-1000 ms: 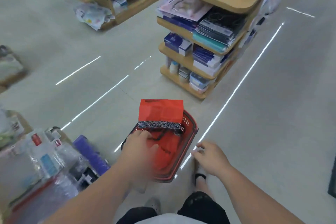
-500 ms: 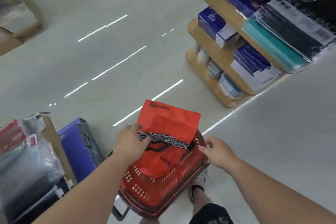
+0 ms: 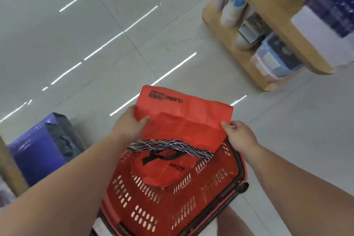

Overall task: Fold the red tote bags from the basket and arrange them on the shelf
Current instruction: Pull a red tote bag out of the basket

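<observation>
A red tote bag (image 3: 183, 119) with black print and a black-and-white mesh band along its lower edge is held flat above the red plastic basket (image 3: 172, 205). My left hand (image 3: 130, 122) grips the bag's left edge, thumb on top. My right hand (image 3: 239, 136) pinches its right edge. Another red tote bag (image 3: 162, 170) with a black strap lies crumpled inside the basket. The basket stands on the floor close in front of me.
A wooden shelf unit (image 3: 268, 30) with bottles, boxes and blue packs stands at the upper right. A blue wrapped package (image 3: 38, 151) sits on the floor at the left beside a wooden post. Pale tiled floor (image 3: 95, 44) stretches ahead.
My right hand has moved in from the basket rim and taken hold of the bag's right edge. The bag is lifted higher and spread wider. The view has tilted down and closer.
</observation>
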A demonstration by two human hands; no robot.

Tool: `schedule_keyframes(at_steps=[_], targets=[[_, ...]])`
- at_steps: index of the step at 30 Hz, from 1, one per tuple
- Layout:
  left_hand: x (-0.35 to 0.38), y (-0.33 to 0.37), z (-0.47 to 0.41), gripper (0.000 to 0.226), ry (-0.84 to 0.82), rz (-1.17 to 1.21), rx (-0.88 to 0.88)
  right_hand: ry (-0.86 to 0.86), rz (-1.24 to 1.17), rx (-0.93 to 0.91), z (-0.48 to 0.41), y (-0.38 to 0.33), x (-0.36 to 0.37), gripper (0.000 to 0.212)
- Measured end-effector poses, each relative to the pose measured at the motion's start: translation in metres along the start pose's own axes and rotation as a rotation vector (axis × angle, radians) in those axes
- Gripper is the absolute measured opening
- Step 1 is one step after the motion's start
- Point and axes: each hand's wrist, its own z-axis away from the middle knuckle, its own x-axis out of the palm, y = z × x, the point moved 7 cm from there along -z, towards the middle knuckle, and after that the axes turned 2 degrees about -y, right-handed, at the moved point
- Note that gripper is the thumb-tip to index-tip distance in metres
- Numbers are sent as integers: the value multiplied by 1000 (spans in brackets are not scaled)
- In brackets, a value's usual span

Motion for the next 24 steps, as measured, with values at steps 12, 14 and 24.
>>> schedule_keyframes(at_steps=[12, 14, 24], targets=[[-64, 4, 66, 36, 141, 536, -104, 69, -507, -122, 93, -57, -43, 17], [-93, -2, 97, 34, 143, 645, -119, 2, -480, -178, 135, -67, -54, 17], [-203, -19, 287, 11, 170, 888, 18, -139, -526, -252, 343, -104, -93, 18]])
